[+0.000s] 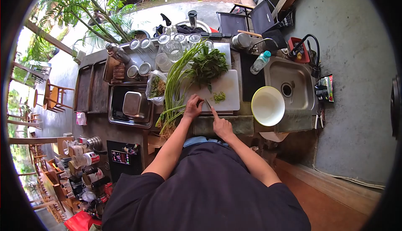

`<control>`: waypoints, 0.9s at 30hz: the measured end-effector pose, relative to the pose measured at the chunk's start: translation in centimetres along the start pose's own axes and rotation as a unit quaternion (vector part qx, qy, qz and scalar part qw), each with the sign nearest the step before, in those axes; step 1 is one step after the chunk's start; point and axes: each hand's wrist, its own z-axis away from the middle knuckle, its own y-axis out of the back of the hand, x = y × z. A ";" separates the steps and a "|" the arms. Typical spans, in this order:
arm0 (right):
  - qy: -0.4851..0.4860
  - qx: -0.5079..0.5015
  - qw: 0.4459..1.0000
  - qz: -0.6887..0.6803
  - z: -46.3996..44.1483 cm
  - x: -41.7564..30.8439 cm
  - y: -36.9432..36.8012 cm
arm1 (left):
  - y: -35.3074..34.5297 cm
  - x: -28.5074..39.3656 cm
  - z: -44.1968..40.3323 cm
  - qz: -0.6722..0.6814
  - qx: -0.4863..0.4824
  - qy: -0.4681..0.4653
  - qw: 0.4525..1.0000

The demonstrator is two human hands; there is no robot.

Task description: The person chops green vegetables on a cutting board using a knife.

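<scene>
At the front edge of the white cutting board [230, 89], my right hand [222, 126] is closed round a knife [208, 103], its index finger stretched along it. Close to the blade, on the left, my left hand [194, 107] has its fingers bent together over the board; what they pinch is too small to make out. Small chopped green pieces [219, 97] lie just beyond the knife. Long green stalks with roots [172, 89] stretch over the board's left side, and a bunch of dark green leaves [208, 66] rests at its back.
Right of the board are a white bowl with a yellow-green rim [268, 106], a bottle [260, 62] and a metal sink [292, 76]. A plastic bag of greens [156, 87], metal trays [130, 123] and glass jars [173, 50] stand to the left and behind.
</scene>
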 end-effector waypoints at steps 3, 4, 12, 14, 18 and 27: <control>-0.021 0.013 1.000 -0.020 0.1 -0.2 0.3 | 0.2 -0.1 0.1 0.012 -0.004 -0.002 1.000; -0.016 0.024 0.999 -0.026 0.1 -0.2 0.3 | 0.2 0.0 0.1 0.017 -0.002 0.000 1.000; -0.005 -0.014 0.998 -0.057 0.0 -1.8 1.9 | 0.3 -0.3 0.1 0.032 0.000 0.018 0.999; -0.009 -0.019 0.998 -0.063 -0.1 -2.1 2.2 | 0.4 -0.3 0.1 0.020 -0.013 0.045 0.999; -0.012 -0.018 0.998 -0.054 -0.1 -2.3 2.3 | 0.5 0.0 -0.1 0.017 -0.009 0.037 0.999; -0.040 -0.024 0.998 -0.032 -0.1 -3.2 2.6 | 0.9 0.6 -0.7 -0.024 -0.033 0.041 0.998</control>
